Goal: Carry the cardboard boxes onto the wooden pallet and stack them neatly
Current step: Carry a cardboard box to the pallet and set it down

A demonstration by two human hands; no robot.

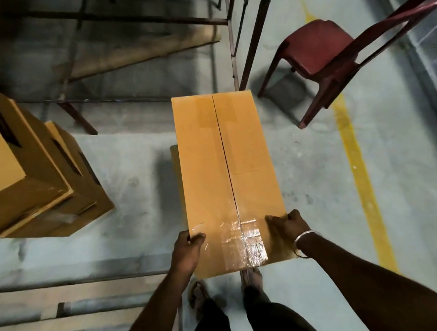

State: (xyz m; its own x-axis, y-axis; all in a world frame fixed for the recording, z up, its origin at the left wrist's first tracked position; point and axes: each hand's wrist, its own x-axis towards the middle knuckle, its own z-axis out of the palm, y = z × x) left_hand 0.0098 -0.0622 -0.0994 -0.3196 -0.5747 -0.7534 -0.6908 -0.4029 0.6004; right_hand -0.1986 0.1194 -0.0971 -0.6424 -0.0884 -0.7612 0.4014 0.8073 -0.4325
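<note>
Both hands take the near end of a long cardboard box: the left hand wraps its fingers round the near left corner with the thumb lying on the taped top, and the right hand clamps the near right corner the same way, a metal bangle on its wrist. Each grip is closed on the box, not resting loose, and taking the two corners of one short end likely gives the person control over how the long box swings and tilts. The box stretches away from the body, its taped centre seam running lengthwise, and it appears to be off the floor or just leaving it; I cannot tell whether the far end still rests on something, since a sliver of another cardboard edge shows beside its left flank. The person's feet stand just under the near end. The wooden pallet lies at the lower left, its slats bare where they show, so the box has not yet reached it and would have to turn left to get there. Further left a stack of boxes stands on the concrete floor, apart from the pallet as far as I can see. A red plastic chair and a metal frame stand beyond the box, and a yellow line runs down the floor on the right.
</note>
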